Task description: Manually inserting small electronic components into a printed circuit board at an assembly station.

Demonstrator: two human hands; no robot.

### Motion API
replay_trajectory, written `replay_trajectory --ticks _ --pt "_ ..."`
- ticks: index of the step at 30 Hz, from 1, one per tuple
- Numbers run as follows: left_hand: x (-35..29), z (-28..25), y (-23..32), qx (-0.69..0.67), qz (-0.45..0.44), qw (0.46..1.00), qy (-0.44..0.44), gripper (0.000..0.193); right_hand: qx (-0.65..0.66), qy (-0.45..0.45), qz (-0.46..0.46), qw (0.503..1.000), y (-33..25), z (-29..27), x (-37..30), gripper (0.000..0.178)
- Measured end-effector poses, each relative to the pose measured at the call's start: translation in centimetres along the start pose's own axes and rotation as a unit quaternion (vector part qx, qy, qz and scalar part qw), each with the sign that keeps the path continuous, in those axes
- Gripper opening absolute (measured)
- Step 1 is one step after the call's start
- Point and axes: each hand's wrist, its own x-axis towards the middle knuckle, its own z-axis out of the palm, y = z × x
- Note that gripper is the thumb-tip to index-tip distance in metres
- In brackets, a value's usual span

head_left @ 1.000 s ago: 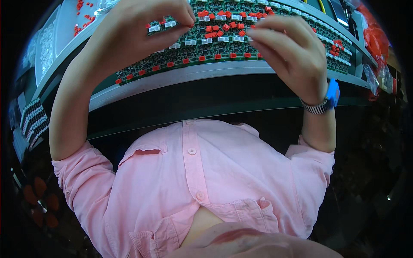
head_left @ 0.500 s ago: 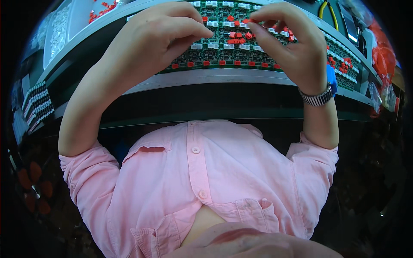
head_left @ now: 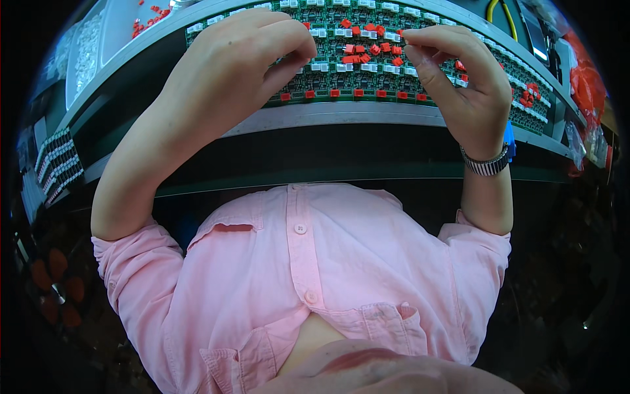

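Observation:
Rows of green circuit boards [head_left: 394, 85] with white connectors lie in front of me. Small loose red connectors [head_left: 375, 49] are scattered over the middle of the boards. My left hand [head_left: 252, 59] is over the left part, with thumb and forefinger bent together in a pinch. What is in that pinch is hidden. To the right of the loose red connectors is my right hand [head_left: 469, 82], its thumb and forefinger tips drawn close together. A red piece shows at the forefinger tip, but I cannot tell whether it is held or lies on the board.
White bins [head_left: 88, 52] stand at the far left, one with white parts and one with red pieces. A stack of boards [head_left: 58, 161] is at the left edge. Yellow-handled pliers [head_left: 502, 18] and a red plastic bag [head_left: 586, 79] lie at the right. A metal rail [head_left: 328, 114] edges the bench.
My right hand has moved right and slightly toward me, off the loose red connectors, uncovering more of them. My left hand has drawn slightly left. The view has shifted a little.

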Motion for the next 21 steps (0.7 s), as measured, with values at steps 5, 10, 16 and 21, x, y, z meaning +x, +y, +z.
replay_trajectory --ticks 5,10,16,21 --pt "0.9 0.5 -0.2 -0.016 0.018 1.000 0.012 0.009 0.005 -0.006 0.023 1.000 0.0 -0.3 -0.2 0.022" --pt "2.8 1.5 -1.4 -0.050 0.053 0.997 0.039 0.009 0.034 0.006 0.065 0.997 -0.1 -0.3 -0.2 0.021" --pt "3.8 2.7 -4.1 -0.104 0.020 0.994 -0.009 0.015 0.077 0.079 0.119 0.987 -0.5 1.5 1.4 0.017" --pt "3.0 1.1 -2.7 -0.149 0.002 0.988 0.046 0.016 -0.036 0.004 -0.049 0.998 2.0 2.6 3.0 0.017"
